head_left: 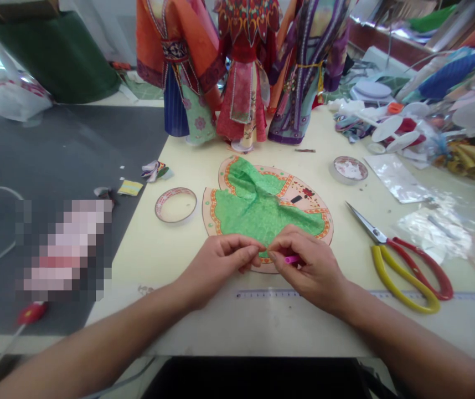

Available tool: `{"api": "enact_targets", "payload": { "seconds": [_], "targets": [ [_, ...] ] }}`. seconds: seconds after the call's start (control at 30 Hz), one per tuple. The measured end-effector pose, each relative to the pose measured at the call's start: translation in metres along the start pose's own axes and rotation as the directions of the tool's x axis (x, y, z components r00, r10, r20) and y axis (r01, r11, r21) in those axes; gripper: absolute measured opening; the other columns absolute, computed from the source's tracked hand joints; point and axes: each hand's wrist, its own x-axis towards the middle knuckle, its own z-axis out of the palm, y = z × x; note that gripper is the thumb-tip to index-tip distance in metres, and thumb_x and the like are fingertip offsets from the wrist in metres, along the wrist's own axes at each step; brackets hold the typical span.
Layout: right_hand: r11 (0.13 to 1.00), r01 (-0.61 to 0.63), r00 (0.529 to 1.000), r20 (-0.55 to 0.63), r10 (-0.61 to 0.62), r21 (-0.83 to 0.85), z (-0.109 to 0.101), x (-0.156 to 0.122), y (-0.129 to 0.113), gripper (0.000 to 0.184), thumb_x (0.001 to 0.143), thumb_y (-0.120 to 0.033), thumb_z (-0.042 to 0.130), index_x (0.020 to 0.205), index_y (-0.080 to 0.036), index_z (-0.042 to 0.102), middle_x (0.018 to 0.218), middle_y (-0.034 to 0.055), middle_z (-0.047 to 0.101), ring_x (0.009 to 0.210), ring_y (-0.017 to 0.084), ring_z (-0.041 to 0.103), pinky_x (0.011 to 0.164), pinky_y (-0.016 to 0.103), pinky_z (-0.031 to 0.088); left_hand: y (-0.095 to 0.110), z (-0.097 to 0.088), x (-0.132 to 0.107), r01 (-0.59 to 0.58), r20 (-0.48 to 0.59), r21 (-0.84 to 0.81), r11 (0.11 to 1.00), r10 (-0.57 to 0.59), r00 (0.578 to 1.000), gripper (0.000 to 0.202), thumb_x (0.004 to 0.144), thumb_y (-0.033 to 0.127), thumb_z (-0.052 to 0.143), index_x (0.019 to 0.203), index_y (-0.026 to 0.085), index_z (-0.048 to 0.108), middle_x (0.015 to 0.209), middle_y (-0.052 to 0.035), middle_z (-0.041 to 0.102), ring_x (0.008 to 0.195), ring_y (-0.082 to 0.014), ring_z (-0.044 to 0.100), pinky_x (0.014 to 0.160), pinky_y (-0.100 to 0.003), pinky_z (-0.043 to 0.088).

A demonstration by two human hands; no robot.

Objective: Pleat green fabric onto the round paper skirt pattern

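Note:
A round fabric piece (254, 216), green with a pale pink border and orange trim, lies rumpled on the table in front of me. My left hand (231, 255) is closed in a pinch over its near edge; what sits between the fingertips is too small to make out. Nearly touching it, my right hand (306, 260) is closed too, with a thin bright pink stick (291, 259) held in its fingers. Most of that stick is hidden by the hand. Both hands cover part of the fabric's near border.
Red and yellow-handled scissors (387, 244) lie right, blades pointing away. A ruler (320, 293) runs along the near side. Tape rolls (176, 190) flank the fabric. Three dressed figures (243, 83) stand behind. Plastic bags and scraps (437, 221) crowd the right; a dark mat (96, 133) lies left.

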Motion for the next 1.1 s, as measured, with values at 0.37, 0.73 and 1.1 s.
{"api": "enact_targets", "payload": {
  "seconds": [0.37,0.73,1.1],
  "targets": [
    [0.998,0.061,0.998,0.009,-0.061,-0.013,0.0033,-0.0032,0.0023,0.010,0.081,-0.011,0.051,0.087,-0.016,0.058,0.076,0.0020,0.053,0.065,0.011,0.051,0.056,0.024,0.043,-0.0055,-0.0014,0.0014,0.051,0.080,-0.138,0.989,-0.040,0.996,0.011,0.078,0.026,0.063,0.079,0.015,0.067,0.063,0.0023,0.060,0.057,-0.0057,0.047,0.059,-0.019,0.038],
    [0.990,0.142,0.989,-0.035,-0.142,-0.007,0.0030,-0.0044,0.0030,0.031,0.077,-0.004,0.053,0.103,-0.019,0.061,0.081,0.0030,0.056,0.069,0.011,0.054,0.057,0.024,0.046,-0.0060,-0.0021,0.0005,0.100,0.131,-0.246,0.964,-0.069,0.989,0.013,0.078,0.024,0.063,0.074,0.013,0.065,0.060,0.0021,0.060,0.054,-0.0049,0.047,0.056,-0.018,0.036],
    [0.996,0.067,0.997,-0.032,-0.065,0.060,0.0017,-0.0005,0.0007,0.020,0.080,-0.009,0.055,0.096,-0.017,0.063,0.077,0.0033,0.057,0.068,0.011,0.054,0.056,0.023,0.045,-0.0036,-0.0012,-0.0008,0.060,0.094,-0.145,0.988,-0.046,0.994,0.015,0.078,0.026,0.062,0.072,0.014,0.064,0.060,0.0027,0.059,0.055,-0.0052,0.046,0.057,-0.018,0.037]
  ]
}}
